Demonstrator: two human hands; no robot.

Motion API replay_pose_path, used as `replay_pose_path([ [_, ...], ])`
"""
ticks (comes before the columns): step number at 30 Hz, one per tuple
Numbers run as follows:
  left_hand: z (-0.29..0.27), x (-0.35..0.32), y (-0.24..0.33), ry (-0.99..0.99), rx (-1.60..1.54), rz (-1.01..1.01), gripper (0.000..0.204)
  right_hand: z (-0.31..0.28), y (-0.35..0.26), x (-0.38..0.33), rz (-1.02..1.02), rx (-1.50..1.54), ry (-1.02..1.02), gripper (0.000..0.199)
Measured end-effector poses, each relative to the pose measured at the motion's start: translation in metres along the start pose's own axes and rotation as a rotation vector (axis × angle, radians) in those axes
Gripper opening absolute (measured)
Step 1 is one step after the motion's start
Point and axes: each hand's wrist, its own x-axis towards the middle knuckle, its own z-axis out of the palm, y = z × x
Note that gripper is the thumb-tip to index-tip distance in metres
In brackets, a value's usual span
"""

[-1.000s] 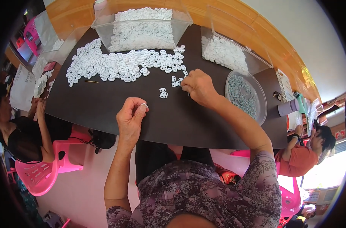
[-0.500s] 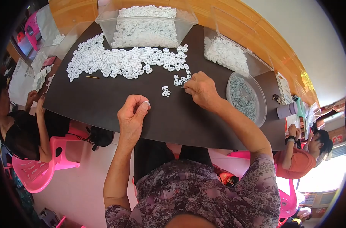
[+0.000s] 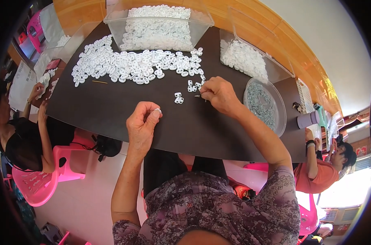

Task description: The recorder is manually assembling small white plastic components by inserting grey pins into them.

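A small white plastic piece (image 3: 158,110) is pinched between the thumb and index finger of my left hand (image 3: 141,122), above the front of the dark table. Farther right, my right hand (image 3: 219,93) is closed, palm down, with a small metal screw (image 3: 197,96) showing at its fingertips. Just left of those fingertips lie a few white two-holed pieces (image 3: 179,98), and several more (image 3: 192,86) sit slightly beyond them. A wide pile of white oval pieces (image 3: 132,65) spreads across the far side of the table.
Behind the pile stands a clear bin (image 3: 116,30) of white pieces; another clear bin (image 3: 281,72) is at its right. A round clear tub (image 3: 282,122) holds grey metal screws. A thin yellow stick (image 3: 99,81) lies before the pile. People sit at left and right.
My right hand has drawn slightly right, and the metal bits by its fingertips now show more plainly. My left hand stays in place with the white piece.
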Motion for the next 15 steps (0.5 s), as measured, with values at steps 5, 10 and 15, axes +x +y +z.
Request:
replay_pose_path([
  [5, 0.002, 0.000, 0.003, 0.025, -0.024, 0.000, 0.009, -0.010, -0.001, -0.007, -0.024, -0.045, 0.031, 0.008],
  [10, 0.002, 0.000, 0.004, 0.025, -0.038, -0.002, 0.008, -0.011, -0.002, -0.019, -0.189, -0.116, 0.042, 0.018],
  [15, 0.002, 0.001, 0.003, 0.016, -0.030, -0.002, 0.008, -0.003, 0.003, -0.016, -0.235, -0.188, 0.047, 0.015],
])
